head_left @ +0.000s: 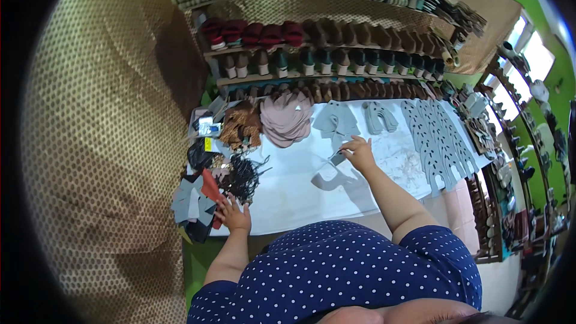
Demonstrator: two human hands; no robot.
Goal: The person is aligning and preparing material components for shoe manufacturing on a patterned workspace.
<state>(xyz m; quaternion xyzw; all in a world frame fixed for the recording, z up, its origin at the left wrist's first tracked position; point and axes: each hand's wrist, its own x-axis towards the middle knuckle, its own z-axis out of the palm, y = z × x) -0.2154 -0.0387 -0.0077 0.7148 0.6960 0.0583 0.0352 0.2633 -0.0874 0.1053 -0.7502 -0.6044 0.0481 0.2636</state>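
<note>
Navy polka-dot shirt [342, 270] nearest my view; small flat grey piece [338, 157] pinched beyond it.
From my remote feed, the right hand [360, 155] holds that piece over the white-covered surface [288, 195], fingertips nearly together; the left hand [236, 215], loosely open with fingers spread, merely rests against a flat red scrap [210, 186]. Farther out I see a dusty-pink stack of rounded flat pieces [287, 121] and dark-spotted grey cutouts [441, 141].
</note>
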